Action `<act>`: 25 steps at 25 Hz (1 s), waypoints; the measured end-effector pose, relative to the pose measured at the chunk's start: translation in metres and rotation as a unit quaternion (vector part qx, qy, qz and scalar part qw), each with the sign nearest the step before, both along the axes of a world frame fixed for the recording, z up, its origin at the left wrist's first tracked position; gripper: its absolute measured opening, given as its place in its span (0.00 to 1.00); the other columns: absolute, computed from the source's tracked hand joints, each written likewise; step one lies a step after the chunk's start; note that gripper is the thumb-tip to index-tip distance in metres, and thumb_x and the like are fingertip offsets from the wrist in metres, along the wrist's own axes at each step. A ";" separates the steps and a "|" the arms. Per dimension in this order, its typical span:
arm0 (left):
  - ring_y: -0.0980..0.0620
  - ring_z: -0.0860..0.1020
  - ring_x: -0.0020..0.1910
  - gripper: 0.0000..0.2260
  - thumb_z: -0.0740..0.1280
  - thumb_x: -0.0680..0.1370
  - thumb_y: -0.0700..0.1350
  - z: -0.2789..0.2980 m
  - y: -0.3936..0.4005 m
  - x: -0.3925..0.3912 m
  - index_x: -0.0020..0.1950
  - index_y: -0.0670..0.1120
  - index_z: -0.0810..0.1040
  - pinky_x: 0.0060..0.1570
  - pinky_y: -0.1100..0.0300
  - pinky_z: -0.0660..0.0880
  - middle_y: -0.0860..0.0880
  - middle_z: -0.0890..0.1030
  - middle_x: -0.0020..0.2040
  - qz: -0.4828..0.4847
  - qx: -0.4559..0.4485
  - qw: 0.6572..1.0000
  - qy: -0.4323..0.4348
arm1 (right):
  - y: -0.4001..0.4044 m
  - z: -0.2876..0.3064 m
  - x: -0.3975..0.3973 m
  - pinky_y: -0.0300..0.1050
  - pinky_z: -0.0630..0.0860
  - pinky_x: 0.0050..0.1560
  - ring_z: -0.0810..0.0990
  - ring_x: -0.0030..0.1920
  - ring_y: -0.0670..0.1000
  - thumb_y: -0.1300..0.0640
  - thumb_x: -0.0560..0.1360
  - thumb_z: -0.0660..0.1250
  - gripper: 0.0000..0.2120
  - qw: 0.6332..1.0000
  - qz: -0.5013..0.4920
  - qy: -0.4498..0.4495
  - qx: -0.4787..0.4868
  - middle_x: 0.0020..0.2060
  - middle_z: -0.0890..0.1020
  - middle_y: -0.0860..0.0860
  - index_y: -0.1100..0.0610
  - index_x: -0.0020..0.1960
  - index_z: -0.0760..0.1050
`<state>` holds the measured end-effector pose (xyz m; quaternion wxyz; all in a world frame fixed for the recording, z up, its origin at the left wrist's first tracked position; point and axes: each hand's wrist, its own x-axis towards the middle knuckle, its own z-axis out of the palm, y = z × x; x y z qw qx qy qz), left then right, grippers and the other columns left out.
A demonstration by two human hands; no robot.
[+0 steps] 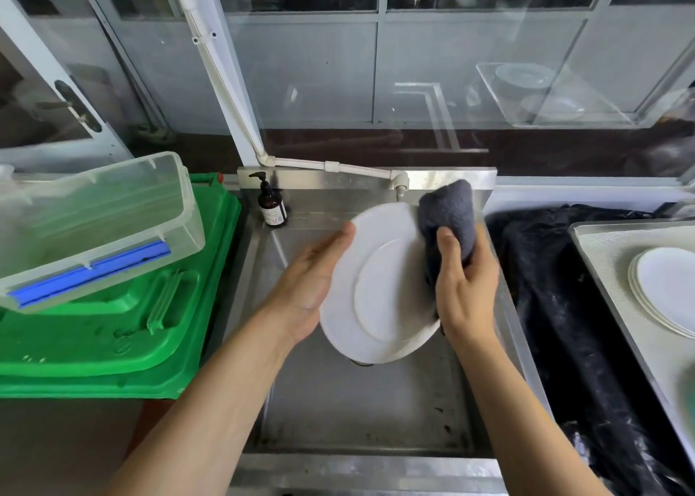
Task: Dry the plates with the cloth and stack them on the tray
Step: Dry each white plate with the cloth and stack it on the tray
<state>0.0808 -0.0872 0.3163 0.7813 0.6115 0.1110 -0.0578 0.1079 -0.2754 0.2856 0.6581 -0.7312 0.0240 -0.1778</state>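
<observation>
Two hands meet over the steel sink (376,413), one on each side of a white plate (376,289) held tilted on edge above the basin. The left hand (312,281) lies flat and open against the plate's left side, fingers straight along the rim and pointing toward the far end. The right hand (466,281) grips a dark grey cloth (447,213), thumb across its front and fingers wrapped behind it, and the cloth is pressed against the plate's right rim, its bunched top standing above the plate's far edge.

Behind the plate, at the far left corner of the sink, stands a dark pump bottle (271,204) with a pale label (the print is too small to read). A white pipe (331,165) runs along the sink's back wall to a tap (400,185) just left of the cloth.

To the left, a green plastic lid (113,330) lies flat, and a clear plastic bin (94,225) with a blue strip rests tilted on it. To the right of the sink, black sheeting (564,307) covers the desk, and on it at the right edge sits a metal tray (601,255) carrying a small stack of white plates (665,289), well apart from the plate in the hands.
</observation>
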 end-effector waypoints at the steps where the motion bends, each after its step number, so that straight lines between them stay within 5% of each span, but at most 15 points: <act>1: 0.61 0.81 0.60 0.09 0.71 0.75 0.56 -0.001 -0.007 0.000 0.51 0.56 0.88 0.66 0.61 0.72 0.56 0.86 0.56 0.007 0.033 0.999 -0.017 | 0.009 0.003 0.001 0.39 0.74 0.49 0.78 0.46 0.40 0.48 0.81 0.64 0.07 1.000 0.020 -0.012 -0.014 0.43 0.81 0.40 0.49 0.52 0.77; 4: 0.65 0.83 0.47 0.15 0.65 0.83 0.47 -0.004 -0.020 0.001 0.43 0.62 0.87 0.49 0.70 0.76 0.60 0.87 0.45 0.029 0.066 0.997 -0.034 | 0.041 0.005 -0.005 0.47 0.74 0.61 0.79 0.57 0.46 0.49 0.82 0.64 0.14 0.988 0.095 -0.094 -0.079 0.54 0.81 0.45 0.57 0.60 0.77; 6: 0.62 0.84 0.48 0.16 0.65 0.83 0.46 -0.007 -0.018 0.001 0.43 0.61 0.88 0.52 0.65 0.77 0.57 0.87 0.46 0.050 0.043 0.998 -0.024 | 0.051 0.007 -0.005 0.49 0.74 0.61 0.79 0.57 0.50 0.51 0.83 0.63 0.09 0.977 0.134 -0.135 -0.100 0.54 0.81 0.46 0.53 0.59 0.76; 9: 0.65 0.82 0.52 0.11 0.68 0.81 0.49 -0.007 -0.013 0.000 0.43 0.61 0.88 0.56 0.66 0.75 0.59 0.87 0.49 0.058 0.029 0.998 -0.018 | 0.044 0.011 0.008 0.42 0.71 0.46 0.75 0.42 0.42 0.48 0.82 0.62 0.06 0.996 0.068 -0.049 -0.024 0.39 0.78 0.40 0.47 0.48 0.74; 12: 0.68 0.82 0.46 0.16 0.67 0.82 0.47 -0.001 -0.015 0.001 0.40 0.62 0.87 0.44 0.75 0.74 0.60 0.87 0.44 0.048 0.028 0.998 -0.017 | 0.052 0.010 0.000 0.46 0.74 0.50 0.77 0.46 0.44 0.49 0.82 0.62 0.08 0.996 0.083 -0.019 0.032 0.42 0.80 0.41 0.51 0.51 0.76; 15: 0.56 0.86 0.45 0.15 0.65 0.82 0.43 -0.001 -0.019 0.004 0.41 0.52 0.88 0.45 0.63 0.80 0.51 0.88 0.44 0.084 0.012 0.996 0.032 | 0.071 0.006 -0.024 0.50 0.74 0.67 0.79 0.63 0.49 0.47 0.82 0.62 0.14 0.992 0.117 -0.021 0.041 0.59 0.83 0.47 0.49 0.65 0.78; 18: 0.46 0.86 0.47 0.10 0.64 0.81 0.41 0.003 -0.022 0.004 0.48 0.43 0.85 0.47 0.55 0.82 0.41 0.87 0.48 0.071 -0.052 0.992 0.090 | 0.077 0.000 -0.043 0.66 0.71 0.70 0.78 0.65 0.58 0.40 0.78 0.61 0.25 0.994 0.088 0.027 0.065 0.61 0.82 0.57 0.57 0.65 0.77; 22: 0.49 0.86 0.38 0.17 0.70 0.71 0.57 0.011 -0.008 0.006 0.45 0.43 0.84 0.40 0.57 0.82 0.44 0.86 0.41 0.040 -0.145 0.982 0.118 | 0.076 -0.013 -0.071 0.52 0.61 0.79 0.68 0.76 0.39 0.42 0.84 0.59 0.15 0.986 0.130 -0.106 -0.014 0.70 0.73 0.30 0.35 0.71 0.70; 25: 0.42 0.84 0.53 0.27 0.69 0.75 0.61 0.010 -0.003 0.009 0.60 0.40 0.83 0.60 0.47 0.79 0.38 0.85 0.55 0.057 -0.127 0.977 0.163 | 0.063 -0.035 -0.078 0.50 0.58 0.80 0.65 0.78 0.44 0.44 0.86 0.56 0.21 0.964 0.173 -0.178 -0.099 0.75 0.68 0.33 0.38 0.78 0.63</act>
